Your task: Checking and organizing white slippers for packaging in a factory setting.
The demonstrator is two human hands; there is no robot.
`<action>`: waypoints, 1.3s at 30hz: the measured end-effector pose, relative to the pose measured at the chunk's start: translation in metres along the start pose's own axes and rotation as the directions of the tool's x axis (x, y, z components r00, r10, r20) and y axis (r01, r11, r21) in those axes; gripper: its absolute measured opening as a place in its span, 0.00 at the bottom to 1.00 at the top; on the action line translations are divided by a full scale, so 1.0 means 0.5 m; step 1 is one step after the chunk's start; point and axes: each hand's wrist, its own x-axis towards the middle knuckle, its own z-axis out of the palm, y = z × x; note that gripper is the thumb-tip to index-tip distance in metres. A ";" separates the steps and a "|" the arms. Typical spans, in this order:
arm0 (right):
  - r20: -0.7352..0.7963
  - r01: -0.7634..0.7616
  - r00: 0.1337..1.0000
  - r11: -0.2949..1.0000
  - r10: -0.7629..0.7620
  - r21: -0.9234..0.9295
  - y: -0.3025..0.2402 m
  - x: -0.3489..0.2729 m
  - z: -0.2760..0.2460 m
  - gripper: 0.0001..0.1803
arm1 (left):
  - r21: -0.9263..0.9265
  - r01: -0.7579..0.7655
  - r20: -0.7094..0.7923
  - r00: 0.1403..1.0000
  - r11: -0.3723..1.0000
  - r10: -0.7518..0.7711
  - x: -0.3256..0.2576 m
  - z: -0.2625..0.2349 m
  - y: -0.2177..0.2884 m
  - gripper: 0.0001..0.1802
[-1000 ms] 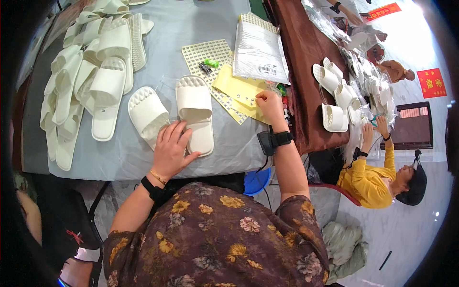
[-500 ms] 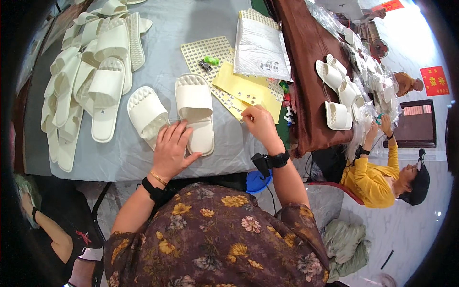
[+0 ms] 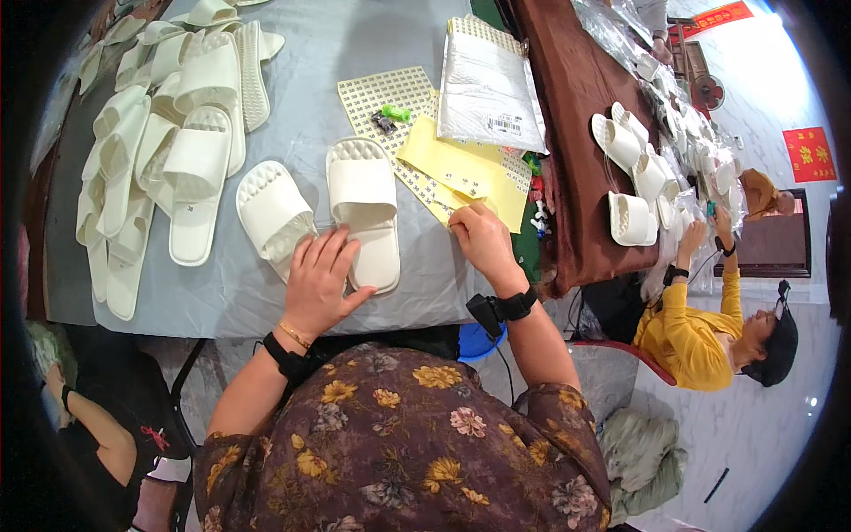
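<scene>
At the straight slipper's point(image 3: 363, 188) heel, the left hand's point(image 3: 321, 282) fingers lie loosely spread, clasping nothing, reaching over the slanted slipper point(image 3: 275, 209) just left of it. Right of the straight slipper, the right hand's point(image 3: 483, 238) fingers curl near a yellow sheet point(image 3: 434, 161); whether they pinch anything, I cannot tell. Above and right of that slipper lies a white padded envelope point(image 3: 492, 89); left of it, piled slippers point(image 3: 207, 80) cover the counter point(image 3: 306, 97).

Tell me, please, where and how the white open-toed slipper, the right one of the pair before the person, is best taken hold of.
Probably pinch this slipper by its wide strap, at the rear edge, coming from the heel end: it arches above the sole, opening that way.
</scene>
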 end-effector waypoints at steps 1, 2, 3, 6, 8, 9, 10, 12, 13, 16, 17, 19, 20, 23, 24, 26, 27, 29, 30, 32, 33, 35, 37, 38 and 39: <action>-0.002 0.012 1.000 1.000 -0.012 -0.015 0.000 -0.001 0.000 0.01 | -0.002 0.001 -0.003 1.000 1.000 -0.001 0.000 0.000 0.000 0.37; -0.002 0.012 1.000 1.000 -0.012 -0.015 0.000 0.000 0.001 0.01 | -0.002 0.001 -0.003 1.000 1.000 -0.001 0.000 0.000 0.000 0.37; 0.004 0.018 1.000 1.000 -0.018 -0.016 0.001 0.001 0.003 0.01 | 0.000 0.000 -0.005 1.000 1.000 0.000 0.000 0.000 0.000 0.37; 0.022 0.021 1.000 1.000 -0.021 -0.019 -0.001 0.003 0.003 0.02 | 0.005 -0.001 -0.007 1.000 1.000 0.001 0.000 0.000 -0.001 0.37; 0.034 0.018 0.999 1.000 -0.018 -0.022 -0.001 0.003 0.003 0.03 | 0.006 -0.001 -0.008 1.000 1.000 0.002 0.000 0.000 -0.001 0.37; 0.036 0.019 0.999 1.000 -0.018 -0.024 -0.001 0.002 0.003 0.03 | 0.003 0.000 -0.007 1.000 1.000 0.000 0.000 -0.001 0.000 0.37; 0.038 0.020 0.999 0.999 -0.019 -0.025 0.000 0.001 0.003 0.04 | 0.000 0.002 -0.005 1.000 1.000 -0.002 0.000 -0.001 0.000 0.37; 0.024 0.011 1.000 1.000 -0.010 -0.024 0.003 -0.003 0.009 0.03 | -0.006 0.001 -0.004 1.000 1.000 -0.001 0.000 0.000 -0.001 0.37; 0.010 -0.001 1.000 1.000 0.001 -0.022 0.003 -0.005 0.011 0.03 | -0.011 0.000 -0.002 1.000 1.000 0.000 0.000 0.000 -0.001 0.37; -0.001 0.029 1.000 1.000 -0.029 -0.008 0.004 -0.009 0.014 0.04 | -0.013 -0.003 -0.011 1.000 1.000 0.002 -0.001 0.001 -0.001 0.37; 0.000 0.027 1.000 1.000 -0.027 -0.007 0.004 -0.009 0.013 0.04 | -0.014 -0.002 -0.008 1.000 1.000 0.002 -0.002 0.001 -0.001 0.37; 0.022 0.034 0.999 0.999 -0.034 -0.017 0.006 -0.006 0.012 0.04 | -0.019 -0.005 -0.019 1.000 1.000 0.005 -0.002 0.001 -0.001 0.37; 0.024 0.033 0.999 0.999 -0.032 -0.018 0.006 -0.004 0.012 0.04 | -0.020 -0.005 -0.018 1.000 1.000 0.004 -0.002 0.002 -0.002 0.37; 0.023 0.044 0.999 0.999 -0.043 -0.015 0.006 -0.005 0.012 0.04 | -0.017 -0.001 -0.009 1.000 1.000 0.001 -0.002 0.003 -0.003 0.37; 0.013 0.036 0.999 0.999 -0.036 -0.004 0.004 -0.006 0.011 0.04 | -0.020 0.001 -0.007 1.000 1.000 -0.001 -0.001 0.002 -0.002 0.37; 0.004 0.027 1.000 1.000 -0.027 0.007 0.003 -0.008 0.012 0.04 | -0.024 0.003 -0.003 1.000 1.000 -0.003 -0.001 0.000 -0.001 0.37; -0.001 0.036 0.999 0.999 -0.036 0.003 0.003 -0.009 0.013 0.04 | -0.020 0.002 -0.002 1.000 1.000 -0.002 -0.001 0.000 -0.001 0.37; -0.006 0.044 0.999 0.999 -0.044 0.000 0.005 -0.010 0.014 0.04 | -0.019 0.001 -0.001 1.000 1.000 -0.001 -0.001 -0.001 -0.001 0.37; -0.005 0.054 0.999 0.999 -0.054 -0.003 0.008 -0.008 0.015 0.04 | -0.018 0.000 -0.003 1.000 1.000 0.000 -0.001 -0.001 -0.001 0.37; -0.003 0.064 0.998 0.998 -0.064 -0.007 0.011 -0.008 0.017 0.04 | -0.019 0.001 -0.006 1.000 1.000 -0.001 -0.001 -0.001 -0.001 0.37; -0.009 0.056 0.998 0.998 -0.056 -0.010 0.011 -0.009 0.018 0.04 | -0.019 -0.001 -0.007 1.000 1.000 0.001 -0.001 0.001 -0.001 0.37; -0.013 0.047 0.999 0.999 -0.048 -0.012 0.010 -0.009 0.019 0.04 | -0.020 -0.001 -0.007 1.000 1.000 0.000 -0.001 0.001 -0.001 0.37; -0.063 0.070 0.996 0.997 -0.069 0.021 0.006 -0.009 0.019 0.05 | -0.019 -0.006 -0.013 1.000 1.000 0.006 0.001 0.000 -0.001 0.37; -0.062 0.070 0.996 0.997 -0.068 0.021 0.006 -0.010 0.018 0.05 | -0.020 -0.005 -0.012 1.000 1.000 0.005 0.001 0.001 -0.002 0.37; -0.054 0.074 0.996 0.997 -0.073 0.020 0.006 -0.011 0.017 0.05 | -0.021 -0.007 -0.017 1.000 1.000 0.007 0.000 0.002 -0.002 0.37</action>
